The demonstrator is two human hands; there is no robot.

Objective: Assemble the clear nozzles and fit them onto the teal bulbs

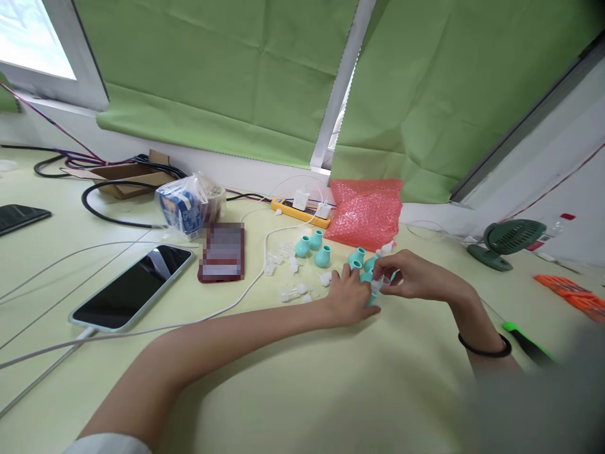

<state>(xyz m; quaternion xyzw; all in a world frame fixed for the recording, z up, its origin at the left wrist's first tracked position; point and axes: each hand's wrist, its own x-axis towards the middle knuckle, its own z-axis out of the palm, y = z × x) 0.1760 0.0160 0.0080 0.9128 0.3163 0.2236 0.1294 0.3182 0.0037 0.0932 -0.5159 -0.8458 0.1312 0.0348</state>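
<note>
My left hand [347, 296] rests low over the table, its thumb and fingers closed around a small teal bulb [372, 300] that they partly cover. From the right comes my right hand [409, 274], pinching a small translucent plastic piece [379, 285] at the mouth of that bulb. Whether the piece sits inside the mouth is hard to tell. More teal bulbs stand just beyond my hands, one of them a bulb [357, 255] near my left fingertips. Further left are three others, including a teal bulb [322, 256]. Several clear plastic fittings [293, 292] lie loose left of my left hand.
A pink bubble-wrap bag [366, 211] lies behind the bulbs, beside a yellow power strip [302, 211]. To the left are a white-cased phone [135, 287], a dark red phone [222, 252] and a bagged blue package [186, 205]. White cables cross the table. A green fan [510, 239] stands right.
</note>
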